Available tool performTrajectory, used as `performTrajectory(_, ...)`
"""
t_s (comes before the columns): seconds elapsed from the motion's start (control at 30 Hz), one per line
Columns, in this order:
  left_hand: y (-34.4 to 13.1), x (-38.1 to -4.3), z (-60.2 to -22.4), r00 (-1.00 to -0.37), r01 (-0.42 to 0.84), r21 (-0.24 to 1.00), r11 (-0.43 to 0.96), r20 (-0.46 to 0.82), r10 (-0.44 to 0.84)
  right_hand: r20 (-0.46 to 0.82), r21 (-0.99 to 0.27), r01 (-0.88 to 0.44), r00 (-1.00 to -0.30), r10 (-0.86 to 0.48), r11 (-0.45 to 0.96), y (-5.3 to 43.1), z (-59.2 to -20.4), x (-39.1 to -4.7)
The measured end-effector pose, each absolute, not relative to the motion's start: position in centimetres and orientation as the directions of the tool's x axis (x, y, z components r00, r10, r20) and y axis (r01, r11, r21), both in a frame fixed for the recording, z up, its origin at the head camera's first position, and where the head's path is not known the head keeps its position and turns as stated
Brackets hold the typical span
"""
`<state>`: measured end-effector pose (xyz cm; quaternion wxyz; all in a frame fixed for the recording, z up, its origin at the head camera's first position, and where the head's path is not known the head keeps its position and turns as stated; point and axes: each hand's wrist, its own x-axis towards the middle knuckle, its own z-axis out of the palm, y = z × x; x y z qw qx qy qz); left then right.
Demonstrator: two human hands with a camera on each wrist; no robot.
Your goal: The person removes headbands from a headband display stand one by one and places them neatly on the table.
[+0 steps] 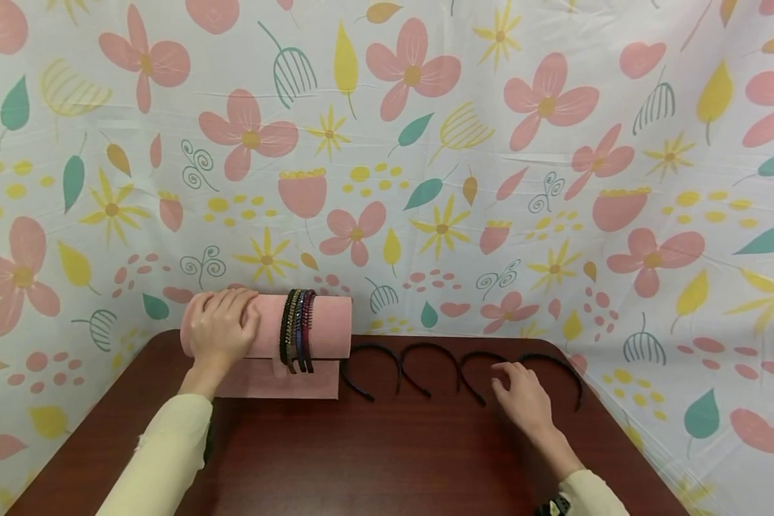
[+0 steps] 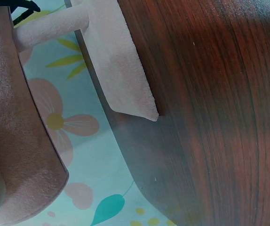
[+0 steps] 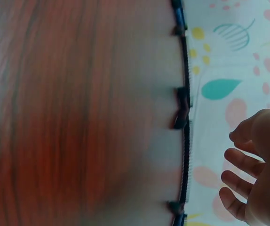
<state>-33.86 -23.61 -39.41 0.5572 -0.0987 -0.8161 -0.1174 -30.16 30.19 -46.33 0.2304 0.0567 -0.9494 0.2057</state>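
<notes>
My left hand (image 1: 222, 326) grips the left end of a pink plush headband holder (image 1: 330, 326), fingers bent over the top of its roll. Several sparkly headbands (image 1: 297, 322) in black, gold, blue and dark red circle the roll right of this hand. Over the table's right side my right hand (image 1: 525, 401) hovers with loosely bent, spread fingers and nothing in them. Its fingertips are close to a black headband (image 1: 474, 392), with another black headband (image 1: 578, 383) to the right. In the right wrist view, the fingers (image 3: 241, 162) are apart from the dark headbands (image 3: 186, 165).
Two more black headbands, one by the holder (image 1: 377, 347) and one beside it (image 1: 432, 345), lie along the back of the dark wood table (image 1: 374, 459). A flower-printed cloth (image 1: 387, 143) hangs right behind the table's back edge. The holder's flat base (image 2: 118, 70) sits near that edge.
</notes>
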Motion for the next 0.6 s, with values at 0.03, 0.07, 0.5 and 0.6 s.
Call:
performTrajectory(0.03,-23.7,-33.9,-39.5,-0.362,0.291,0.081,0.953,0.932,0.031,0.462,-0.368,-0.208,-0.887,-0.016,0.906,29.9,-46.3,-30.2)
performTrajectory(0.07,-23.7,-33.9,-39.5,-0.358,0.289,0.077,0.954,0.933,0.033,0.461,-0.372,-0.215,-0.887,-0.021,0.903,29.6,-46.2,-30.2)
performTrajectory(0.5,-23.7,-34.1,-39.5,-0.324,0.296,0.063,0.953,0.945,0.038,0.477,-0.401,-0.291,-0.876,-0.073,0.869,26.4,-45.5,-29.9)
performTrajectory(0.6,-23.6,-34.1,-39.5,-0.328,0.296,0.062,0.953,0.944,0.04,0.476,-0.409,-0.298,-0.876,-0.077,0.863,25.7,-45.4,-29.9)
